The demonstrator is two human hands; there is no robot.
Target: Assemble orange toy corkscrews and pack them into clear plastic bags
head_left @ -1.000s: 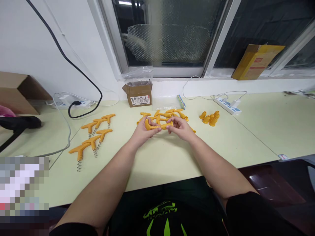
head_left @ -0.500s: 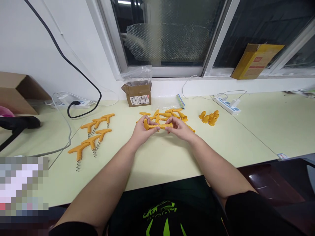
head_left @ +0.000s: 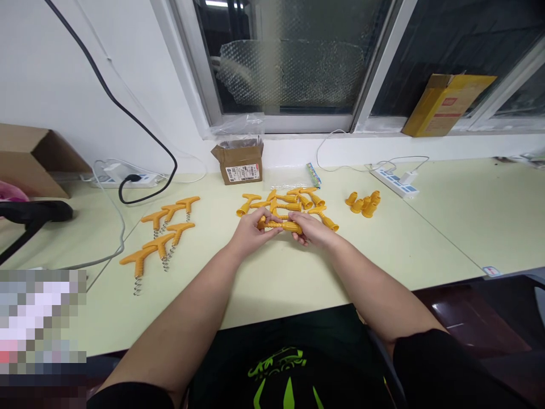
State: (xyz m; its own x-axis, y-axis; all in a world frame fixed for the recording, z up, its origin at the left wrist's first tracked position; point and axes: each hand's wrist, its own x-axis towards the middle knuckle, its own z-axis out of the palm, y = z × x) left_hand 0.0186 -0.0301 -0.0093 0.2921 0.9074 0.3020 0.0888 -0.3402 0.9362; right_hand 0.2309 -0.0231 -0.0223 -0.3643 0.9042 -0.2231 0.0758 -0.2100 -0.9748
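Between my hands lies a yellow T-handled corkscrew (head_left: 275, 225), held roughly level, with a ribbed yellow cap (head_left: 292, 226) over its screw end. My left hand (head_left: 249, 236) is closed around the handle, partly hiding it. The fingers of my right hand (head_left: 314, 230) are closed on the cap. Just behind them, a cluster of capped yellow corkscrews (head_left: 293, 207) lies on the table. On the left, several uncapped corkscrews (head_left: 159, 245) show bare metal spirals. Several loose yellow caps (head_left: 369, 205) stand grouped on the right.
Behind the cluster are an opened cardboard box (head_left: 242, 165) and a clear plastic bag (head_left: 287, 178). Power strips sit at the back left (head_left: 145, 180) and back right (head_left: 394, 183). A black cable (head_left: 121, 108) hangs at left. The pale table (head_left: 281, 284) ends before my lap.
Both hands have come slightly nearer the table with the corkscrew, and the right has turned so its fingers lie over the cap. More of the cluster behind shows.
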